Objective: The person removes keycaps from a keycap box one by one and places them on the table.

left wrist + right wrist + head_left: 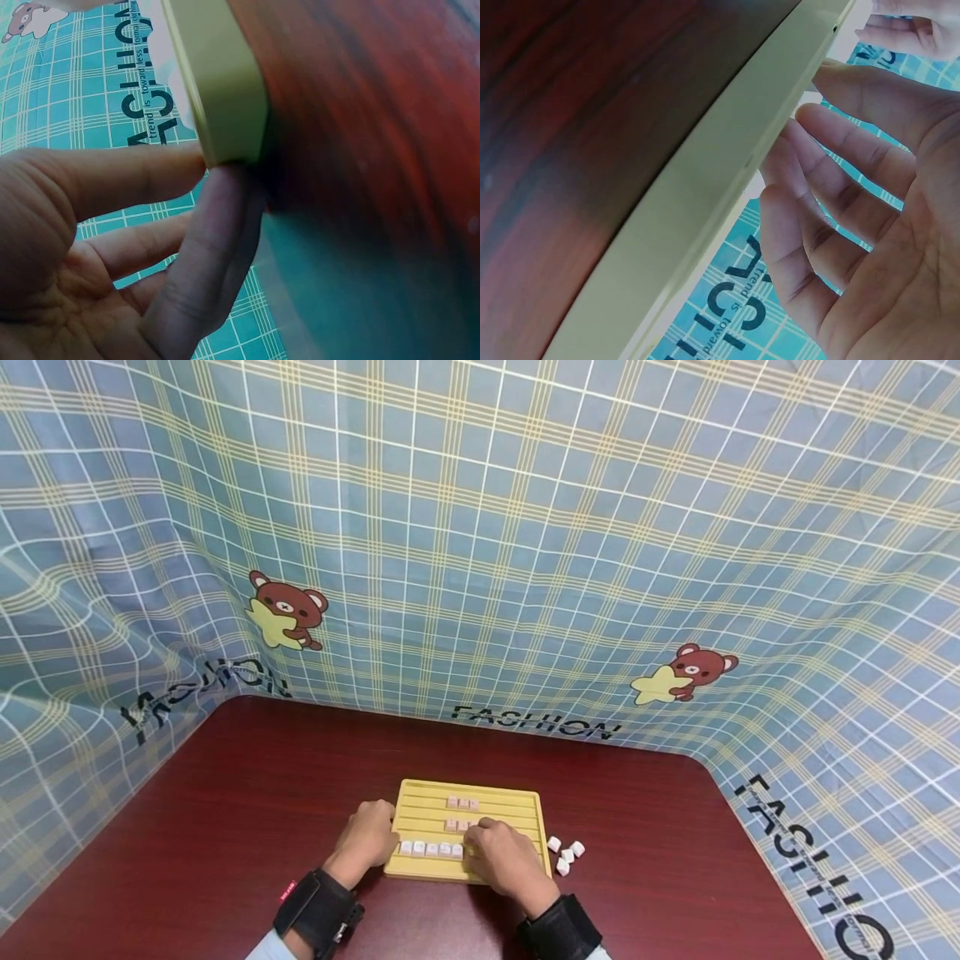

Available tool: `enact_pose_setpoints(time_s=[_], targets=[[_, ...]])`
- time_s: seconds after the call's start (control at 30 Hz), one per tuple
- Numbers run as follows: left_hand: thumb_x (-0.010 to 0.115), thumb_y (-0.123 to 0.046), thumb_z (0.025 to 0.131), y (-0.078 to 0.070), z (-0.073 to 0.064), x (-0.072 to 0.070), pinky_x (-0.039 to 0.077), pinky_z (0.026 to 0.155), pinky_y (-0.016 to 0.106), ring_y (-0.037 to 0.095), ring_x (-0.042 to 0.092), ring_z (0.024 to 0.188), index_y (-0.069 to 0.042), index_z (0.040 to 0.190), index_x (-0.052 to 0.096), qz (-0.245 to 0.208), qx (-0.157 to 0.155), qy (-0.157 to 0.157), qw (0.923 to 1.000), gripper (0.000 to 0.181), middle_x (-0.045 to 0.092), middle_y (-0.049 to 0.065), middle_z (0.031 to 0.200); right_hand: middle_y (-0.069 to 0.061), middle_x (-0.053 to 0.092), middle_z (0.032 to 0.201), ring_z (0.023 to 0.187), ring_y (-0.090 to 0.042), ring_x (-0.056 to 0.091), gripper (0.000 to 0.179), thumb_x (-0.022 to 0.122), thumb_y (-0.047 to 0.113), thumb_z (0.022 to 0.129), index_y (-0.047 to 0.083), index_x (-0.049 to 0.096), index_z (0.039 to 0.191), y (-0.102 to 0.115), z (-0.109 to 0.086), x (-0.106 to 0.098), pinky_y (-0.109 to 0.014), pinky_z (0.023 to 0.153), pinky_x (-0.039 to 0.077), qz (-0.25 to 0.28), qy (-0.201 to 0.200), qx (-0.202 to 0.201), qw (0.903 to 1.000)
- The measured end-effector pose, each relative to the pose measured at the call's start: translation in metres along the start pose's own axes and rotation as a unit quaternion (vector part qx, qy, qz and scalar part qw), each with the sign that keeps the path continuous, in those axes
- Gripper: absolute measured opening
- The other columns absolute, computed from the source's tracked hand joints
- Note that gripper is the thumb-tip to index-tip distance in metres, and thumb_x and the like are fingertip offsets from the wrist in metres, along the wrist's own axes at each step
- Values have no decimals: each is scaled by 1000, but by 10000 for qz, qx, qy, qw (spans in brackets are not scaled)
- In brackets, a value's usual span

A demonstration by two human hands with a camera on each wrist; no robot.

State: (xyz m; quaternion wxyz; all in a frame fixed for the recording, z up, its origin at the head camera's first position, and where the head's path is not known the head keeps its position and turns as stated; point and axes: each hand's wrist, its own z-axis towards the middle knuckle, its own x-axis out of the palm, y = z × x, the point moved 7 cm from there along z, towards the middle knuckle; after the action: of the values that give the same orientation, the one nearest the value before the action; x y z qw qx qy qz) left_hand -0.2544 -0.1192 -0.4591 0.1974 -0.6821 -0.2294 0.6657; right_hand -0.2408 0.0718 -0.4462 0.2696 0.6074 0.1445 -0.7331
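The yellow tray (423, 802) lies flat on the dark red table (300, 760), between the person's two hands, its grooves running from side to side. In the nearest groove I can see five white cubes (432, 849) in a row, starting by the left edge and running up to the right hand (506, 853). Further back sit two short rows of pink cubes: the far row (463, 803) shows three, and the middle row (462, 826) is partly covered by that same hand. Their marks are too small for me to read.

The left hand (367, 837) is at the tray's left edge, thumb and forefinger pinching it. The right hand reaches in over the near edge, on the right part of the tray, its fingers bent and the thumb near the forefinger; I can't tell whether a cube is caught between them.

Just off the tray's right side, four loose white cubes (567, 855) lie close together on the table. Both wrists wear black bands (318, 910). Around the table hangs a blue checked cloth (480, 568) with printed bears (288, 610) and the word FASHION.
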Motion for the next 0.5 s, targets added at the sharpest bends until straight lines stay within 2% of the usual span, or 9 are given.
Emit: enact_pose_setpoints(time_s=[0.27, 0.5], targets=[[65, -1, 81, -2, -2, -1, 40, 56, 31, 20, 48, 67, -6, 76, 60, 16, -11, 17, 10000, 9, 53, 5, 73, 6, 61, 80, 69, -8, 60, 11, 77, 18, 76, 19, 72, 86, 3, 3, 4, -24, 53, 46, -26, -25, 4, 10000], [66, -2, 82, -3, -3, -2, 39, 56, 30, 19, 49, 67, -3, 82, 64, -15, -25, 39, 10000, 3, 53, 4, 74, 6, 61, 80, 70, -9, 60, 10, 77, 18, 77, 20, 72, 85, 4, 4, 5, -24, 53, 45, -90, 76, 25, 9999]])
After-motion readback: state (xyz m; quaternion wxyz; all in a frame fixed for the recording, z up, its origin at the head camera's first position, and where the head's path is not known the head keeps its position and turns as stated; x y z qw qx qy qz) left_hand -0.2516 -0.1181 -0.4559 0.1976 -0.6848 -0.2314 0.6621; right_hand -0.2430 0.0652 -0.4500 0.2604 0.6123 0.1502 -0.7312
